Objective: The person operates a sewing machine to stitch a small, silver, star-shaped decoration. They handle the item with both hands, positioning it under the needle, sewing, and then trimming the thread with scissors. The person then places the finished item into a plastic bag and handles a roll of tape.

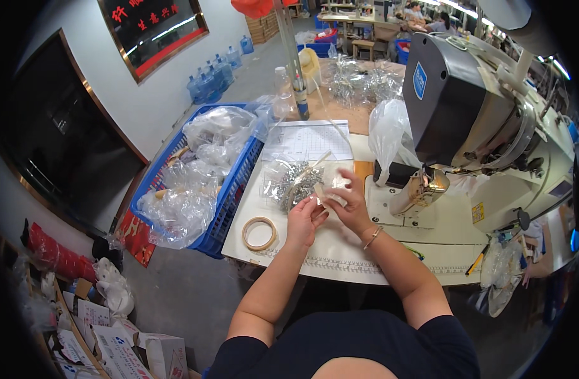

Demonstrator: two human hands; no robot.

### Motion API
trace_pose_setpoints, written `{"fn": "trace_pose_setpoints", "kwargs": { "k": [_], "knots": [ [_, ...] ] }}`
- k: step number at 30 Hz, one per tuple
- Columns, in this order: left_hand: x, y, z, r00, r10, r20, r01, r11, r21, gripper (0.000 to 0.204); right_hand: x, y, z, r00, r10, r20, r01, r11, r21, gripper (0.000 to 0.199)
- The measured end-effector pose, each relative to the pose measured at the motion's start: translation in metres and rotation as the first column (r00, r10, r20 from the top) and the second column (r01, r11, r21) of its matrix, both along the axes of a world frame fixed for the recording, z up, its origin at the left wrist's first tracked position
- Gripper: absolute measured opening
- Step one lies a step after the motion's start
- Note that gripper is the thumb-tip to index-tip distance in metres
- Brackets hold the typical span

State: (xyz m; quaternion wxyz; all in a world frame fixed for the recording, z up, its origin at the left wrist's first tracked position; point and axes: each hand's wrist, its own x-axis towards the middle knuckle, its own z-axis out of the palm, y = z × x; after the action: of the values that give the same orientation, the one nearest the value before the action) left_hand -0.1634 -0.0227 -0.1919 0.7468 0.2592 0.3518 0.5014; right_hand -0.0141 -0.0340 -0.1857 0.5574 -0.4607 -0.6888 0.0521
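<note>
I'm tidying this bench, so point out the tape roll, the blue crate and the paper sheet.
tape roll (259, 233): head view, on its tan ring, left side.
blue crate (234, 201): head view, on its mesh side wall.
paper sheet (308, 140): head view, on its printed middle.

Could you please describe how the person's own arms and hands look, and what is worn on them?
Both forearms are bare and enter from the lower edge. The left hand wears nothing that can be seen. The right hand has a thin bracelet around its wrist. Short dark navy sleeves cover only the upper arms. No gloves are worn; rings are too small to tell.
</note>
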Motion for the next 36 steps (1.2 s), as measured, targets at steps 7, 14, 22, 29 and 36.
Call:
{"fn": "trace_pose_setpoints", "kwargs": {
  "k": [7, 14, 22, 29, 36],
  "knots": [
    [-0.004, 0.002, 0.007, 0.998, -0.043, 0.035, 0.044, 0.998, -0.042, 0.021, 0.013, 0.004, 0.015, 0.828, -0.067, 0.556, -0.124, 0.946, 0.298, 0.026],
    [-0.006, 0.002, 0.011, 0.990, -0.088, 0.112, 0.099, 0.991, -0.095, 0.021, 0.010, 0.012, 0.040, 0.605, -0.153, 0.782, -0.302, 0.864, 0.402, 0.023],
    [0.016, 0.010, -0.011, 0.978, -0.097, 0.184, 0.131, 0.974, -0.185, 0.019, 0.006, -0.010, 0.016, 0.705, -0.111, 0.700, -0.264, 0.875, 0.405, 0.021],
    [0.026, 0.028, -0.010, 0.986, 0.020, 0.166, -0.009, 0.998, -0.068, 0.019, 0.028, -0.080, 0.002, 0.724, -0.057, 0.687, -0.105, 0.976, 0.191, 0.015],
    [0.020, 0.027, -0.016, 0.987, 0.024, 0.157, -0.017, 0.999, -0.046, 0.032, 0.215, -0.239, 0.003, 0.505, -0.669, 0.546, 0.718, 0.676, 0.164, 0.026]
  ]
}}
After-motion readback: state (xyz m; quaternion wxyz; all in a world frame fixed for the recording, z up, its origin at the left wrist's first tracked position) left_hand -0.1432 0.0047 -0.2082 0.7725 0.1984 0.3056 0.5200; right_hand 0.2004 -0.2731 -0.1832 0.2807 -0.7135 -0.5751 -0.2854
